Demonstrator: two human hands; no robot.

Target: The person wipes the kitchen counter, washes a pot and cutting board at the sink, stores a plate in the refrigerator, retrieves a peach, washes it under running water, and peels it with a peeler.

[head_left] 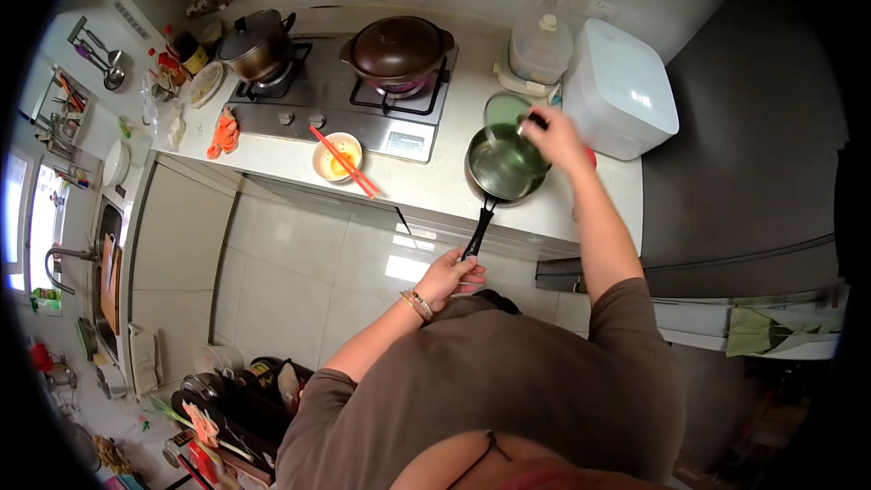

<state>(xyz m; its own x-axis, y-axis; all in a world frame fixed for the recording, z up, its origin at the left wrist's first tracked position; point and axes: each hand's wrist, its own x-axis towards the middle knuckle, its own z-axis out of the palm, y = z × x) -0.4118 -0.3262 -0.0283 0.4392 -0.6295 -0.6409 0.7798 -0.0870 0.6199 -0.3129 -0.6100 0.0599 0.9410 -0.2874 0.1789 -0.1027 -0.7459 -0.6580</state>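
A dark saucepan (473, 172) with a long black handle stands at the counter's front edge, to the right of the stove. My left hand (450, 276) is closed round the end of that handle. Above the pan my right hand (555, 140) grips the black knob of a glass lid (504, 111). The lid is tilted and partly over the pan's far side; whether it touches the rim I cannot tell. Left of the pan, a small bowl (323, 163) holds something yellow like egg, with red chopsticks (349, 166) laid across it.
A brown lidded casserole (396, 53) and a lidded metal pot (255, 44) sit on the gas stove (363, 124). Behind the pan stand a clear plastic jug (541, 53) and a white box (624, 82). An orange cloth (223, 133) lies at the stove's left.
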